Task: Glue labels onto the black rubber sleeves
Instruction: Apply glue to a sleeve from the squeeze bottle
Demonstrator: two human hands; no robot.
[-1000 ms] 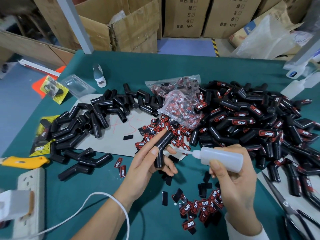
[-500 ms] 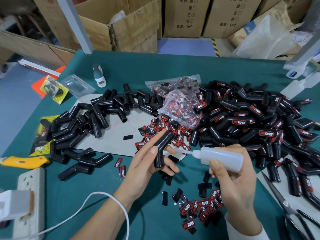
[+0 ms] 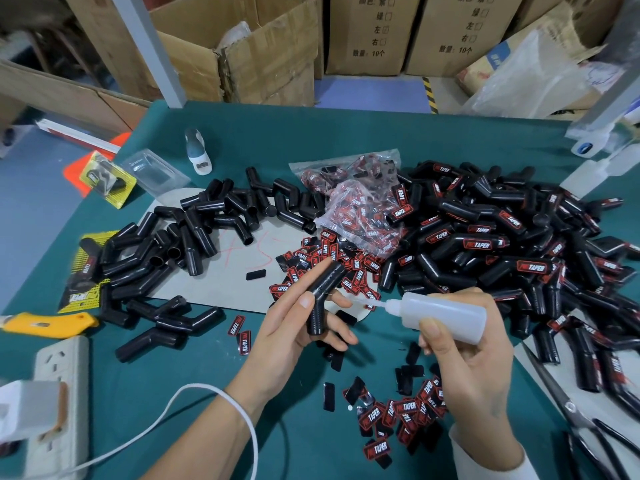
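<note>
On the green-covered desk, a heap of unlabelled black rubber sleeves lies to the left, partly on a grey cardboard sheet. A larger heap of labelled black rubber sleeves lies to the right. Between the heaps sits a clear plastic bag of labels, with loose red-and-black labels spilled just in front of it. More loose labels lie nearer the front edge. A yellow utility knife and a white power strip lie at the left edge, metal scissors at the right. Brown cardboard boxes stand behind the desk.

sleeve black | labels red-black | bottle white | table teal
</note>
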